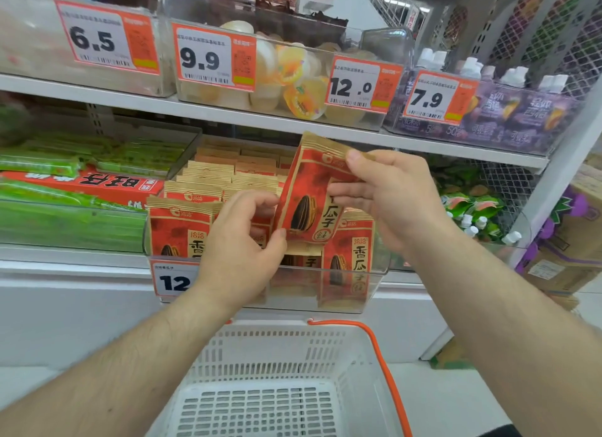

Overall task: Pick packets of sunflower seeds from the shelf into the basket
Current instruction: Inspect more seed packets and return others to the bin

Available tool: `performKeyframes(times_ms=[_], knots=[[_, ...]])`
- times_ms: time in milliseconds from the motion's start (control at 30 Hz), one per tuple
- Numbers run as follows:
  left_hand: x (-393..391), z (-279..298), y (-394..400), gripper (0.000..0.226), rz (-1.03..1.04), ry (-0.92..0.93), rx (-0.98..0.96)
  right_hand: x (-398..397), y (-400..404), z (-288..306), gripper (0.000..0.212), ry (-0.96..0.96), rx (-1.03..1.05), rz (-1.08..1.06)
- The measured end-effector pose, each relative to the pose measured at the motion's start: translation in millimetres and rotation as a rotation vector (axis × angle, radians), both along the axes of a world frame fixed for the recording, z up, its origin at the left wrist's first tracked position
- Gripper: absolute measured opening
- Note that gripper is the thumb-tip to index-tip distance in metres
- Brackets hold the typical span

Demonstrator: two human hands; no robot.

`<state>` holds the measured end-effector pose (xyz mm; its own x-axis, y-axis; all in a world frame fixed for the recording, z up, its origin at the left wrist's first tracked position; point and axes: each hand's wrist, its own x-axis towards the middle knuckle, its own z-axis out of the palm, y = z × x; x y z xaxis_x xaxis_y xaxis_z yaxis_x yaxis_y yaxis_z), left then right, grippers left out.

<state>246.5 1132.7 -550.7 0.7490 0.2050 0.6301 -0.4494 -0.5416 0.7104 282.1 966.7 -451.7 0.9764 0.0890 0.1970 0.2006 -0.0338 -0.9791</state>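
Note:
A red and tan sunflower seed packet (306,189) is lifted out of the clear shelf bin (379,267) and tilted. My right hand (387,192) pinches its upper right corner with thumb and fingers. My left hand (241,238) pinches its lower left corner. Several more seed packets (182,228) stand in rows in the bin behind and below. A white plastic basket (270,381) with an orange handle (384,365) sits directly under my arms with nothing in it.
Green snack packs (65,208) and a red box (88,182) fill the bin to the left. Jelly cups (293,78) and purple drink packs (508,117) sit on the shelf above. Cardboard boxes (573,228) stand at the right.

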Motion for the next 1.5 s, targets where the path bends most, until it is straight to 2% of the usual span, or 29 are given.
performKeyframes(times_ms=[267, 367, 467, 567, 633, 733, 867, 900, 1033, 1100, 1200, 1367, 1500], knots=[[1.7, -0.1, 0.3, 0.030, 0.023, -0.004, -0.080, -2.4, 1.5, -2.3, 0.013, -0.031, 0.043, 0.022], [1.0, -0.3, -0.8, 0.029, 0.011, 0.061, -0.097, 0.5, -2.7, -5.4, 0.014, 0.005, 0.013, 0.035], [-0.6, -1.1, -4.5, 0.026, -0.025, 0.143, -0.018, 2.0, -9.5, -10.7, 0.014, 0.015, -0.062, -0.007], [-1.0, 1.9, -7.1, 0.031, -0.037, 0.108, 0.011, 4.0, -9.8, -16.4, 0.015, 0.038, -0.111, -0.046], [-0.7, 2.9, -7.6, 0.032, -0.039, 0.096, -0.002, 7.5, -4.7, -21.1, 0.017, 0.088, -0.236, -0.011], [0.3, 1.0, -7.3, 0.036, -0.001, 0.128, -0.057, 10.9, 2.5, -26.1, 0.025, 0.168, -0.580, 0.079], [0.3, 0.2, -4.8, 0.052, 0.030, 0.146, -0.094, 13.3, 3.7, -19.3, 0.009, -0.176, -0.965, -0.063], [-0.1, 0.4, -4.1, 0.051, 0.037, 0.136, -0.062, 13.4, 4.9, -17.9, 0.004, -0.244, -1.040, -0.066], [0.2, 1.8, -2.4, 0.031, 0.055, 0.051, 0.155, 18.7, 11.4, -20.9, 0.014, -0.343, -1.265, -0.005], [1.2, 4.8, -3.4, 0.028, 0.064, 0.012, 0.239, 22.1, 11.4, -17.6, 0.014, -0.342, -1.279, 0.028], [4.8, 16.4, -8.4, 0.031, 0.094, -0.033, 0.417, 26.7, 0.8, -11.1, 0.008, -0.337, -1.178, 0.068], [30.2, 61.6, -27.0, 0.042, 0.167, 0.251, 0.692, 64.8, -35.8, -4.7, 0.016, -0.291, -1.100, -0.076], [81.4, 89.5, -37.6, 0.045, 0.130, 0.486, 0.722, 114.4, -49.3, -8.7, 0.025, -0.181, -1.189, -0.033]])
